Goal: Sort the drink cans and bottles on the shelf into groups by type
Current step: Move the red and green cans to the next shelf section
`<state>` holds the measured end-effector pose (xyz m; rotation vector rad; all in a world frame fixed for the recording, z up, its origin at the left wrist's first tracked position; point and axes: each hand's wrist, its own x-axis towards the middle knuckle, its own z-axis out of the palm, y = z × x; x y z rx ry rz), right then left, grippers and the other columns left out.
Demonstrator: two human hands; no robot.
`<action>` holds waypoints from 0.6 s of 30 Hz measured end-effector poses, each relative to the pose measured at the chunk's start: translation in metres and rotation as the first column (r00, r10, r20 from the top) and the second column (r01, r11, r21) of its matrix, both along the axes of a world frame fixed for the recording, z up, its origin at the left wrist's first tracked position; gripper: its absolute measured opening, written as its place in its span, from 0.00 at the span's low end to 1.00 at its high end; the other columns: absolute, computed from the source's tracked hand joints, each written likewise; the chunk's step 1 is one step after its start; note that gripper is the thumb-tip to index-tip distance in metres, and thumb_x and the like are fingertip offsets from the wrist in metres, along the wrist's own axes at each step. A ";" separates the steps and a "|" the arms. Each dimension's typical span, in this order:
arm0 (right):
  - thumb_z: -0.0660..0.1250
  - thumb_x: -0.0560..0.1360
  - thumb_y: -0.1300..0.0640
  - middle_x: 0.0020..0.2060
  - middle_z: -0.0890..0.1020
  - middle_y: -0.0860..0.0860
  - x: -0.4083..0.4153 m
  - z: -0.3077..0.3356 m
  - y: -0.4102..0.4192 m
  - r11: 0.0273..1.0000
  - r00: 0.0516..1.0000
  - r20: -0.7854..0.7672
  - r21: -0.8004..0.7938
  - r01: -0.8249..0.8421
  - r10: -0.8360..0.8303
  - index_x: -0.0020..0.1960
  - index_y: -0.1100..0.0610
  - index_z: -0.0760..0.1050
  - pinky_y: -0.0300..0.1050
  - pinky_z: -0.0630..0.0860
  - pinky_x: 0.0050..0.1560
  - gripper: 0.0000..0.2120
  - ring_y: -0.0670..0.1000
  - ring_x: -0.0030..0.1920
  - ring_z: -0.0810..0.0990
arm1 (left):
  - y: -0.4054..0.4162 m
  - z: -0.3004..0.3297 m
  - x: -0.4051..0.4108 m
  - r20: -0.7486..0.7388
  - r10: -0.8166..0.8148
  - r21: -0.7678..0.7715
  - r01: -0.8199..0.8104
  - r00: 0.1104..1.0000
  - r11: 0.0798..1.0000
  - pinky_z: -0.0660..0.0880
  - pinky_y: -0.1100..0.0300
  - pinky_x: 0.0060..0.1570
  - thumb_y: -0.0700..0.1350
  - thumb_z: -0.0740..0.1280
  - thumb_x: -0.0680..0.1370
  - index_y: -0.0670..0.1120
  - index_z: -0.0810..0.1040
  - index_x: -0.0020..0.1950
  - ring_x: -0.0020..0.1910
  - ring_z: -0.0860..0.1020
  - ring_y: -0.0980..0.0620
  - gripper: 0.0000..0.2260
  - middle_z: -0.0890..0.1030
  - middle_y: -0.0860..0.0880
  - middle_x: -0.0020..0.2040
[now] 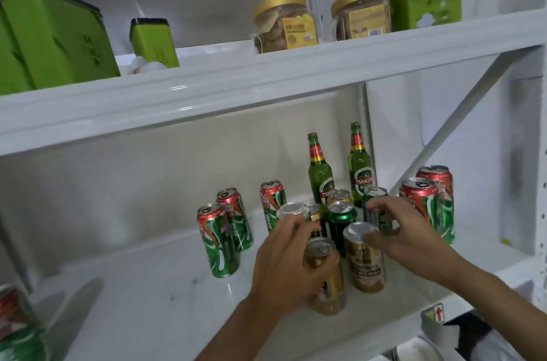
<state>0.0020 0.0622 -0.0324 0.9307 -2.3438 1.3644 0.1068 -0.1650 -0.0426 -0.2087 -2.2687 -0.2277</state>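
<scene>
On the white shelf (165,295) a tight cluster of cans stands mid-right. My left hand (281,266) is wrapped around a gold can (330,292) at the front, its fingertips reaching up to a black-and-gold can (316,221). My right hand (414,233) has its fingers curled over a green can (377,212), and its thumb rests on the lid of a brown-gold can (367,269). A dark green can (342,221) stands between them. Two green glass bottles (319,171) stand at the back. Three red-and-green cans (219,242) are at the left, two more (420,206) at the right.
The upper shelf (266,79) hangs low over the cans and holds green tins (56,41) and two gold-lidded jars (284,23). A diagonal brace (461,112) crosses at the right. A blurred red-and-green can (17,328) sits near the bottom left corner.
</scene>
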 end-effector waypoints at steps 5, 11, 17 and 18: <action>0.81 0.69 0.53 0.62 0.73 0.44 -0.014 -0.016 -0.010 0.980 0.974 0.167 0.104 -0.172 0.153 0.68 0.44 0.69 0.44 0.77 0.59 0.34 0.44 0.60 0.76 | 0.003 -0.023 0.009 0.070 -0.018 -0.067 0.023 0.997 0.998 0.81 0.59 0.44 0.64 0.71 0.72 0.56 0.74 0.65 0.57 0.76 0.56 0.24 0.73 0.56 0.63; 0.83 0.66 0.60 0.55 0.84 0.42 -0.030 -0.031 -0.002 0.939 0.901 0.284 0.013 -0.344 0.327 0.66 0.41 0.70 0.46 0.82 0.57 0.36 0.41 0.55 0.83 | 0.028 -0.046 0.015 0.075 0.161 0.093 -0.168 0.984 0.981 0.80 0.59 0.44 0.67 0.69 0.69 0.64 0.65 0.68 0.63 0.72 0.58 0.29 0.65 0.61 0.69; 0.83 0.63 0.56 0.50 0.82 0.32 -0.040 -0.022 0.001 0.910 0.913 0.148 0.114 -0.399 0.381 0.59 0.39 0.71 0.31 0.79 0.44 0.32 0.35 0.49 0.82 | 0.057 -0.055 0.014 0.085 0.302 0.203 -0.313 0.950 0.928 0.82 0.55 0.43 0.62 0.73 0.69 0.62 0.65 0.69 0.65 0.72 0.54 0.31 0.64 0.59 0.71; 0.82 0.61 0.56 0.47 0.82 0.33 -0.043 -0.018 0.001 0.909 0.914 0.136 0.121 -0.398 0.382 0.57 0.41 0.71 0.30 0.77 0.40 0.30 0.35 0.46 0.82 | 0.061 -0.056 0.013 0.087 0.313 0.213 -0.325 0.946 0.921 0.81 0.53 0.45 0.60 0.74 0.70 0.62 0.64 0.70 0.66 0.72 0.54 0.31 0.64 0.59 0.71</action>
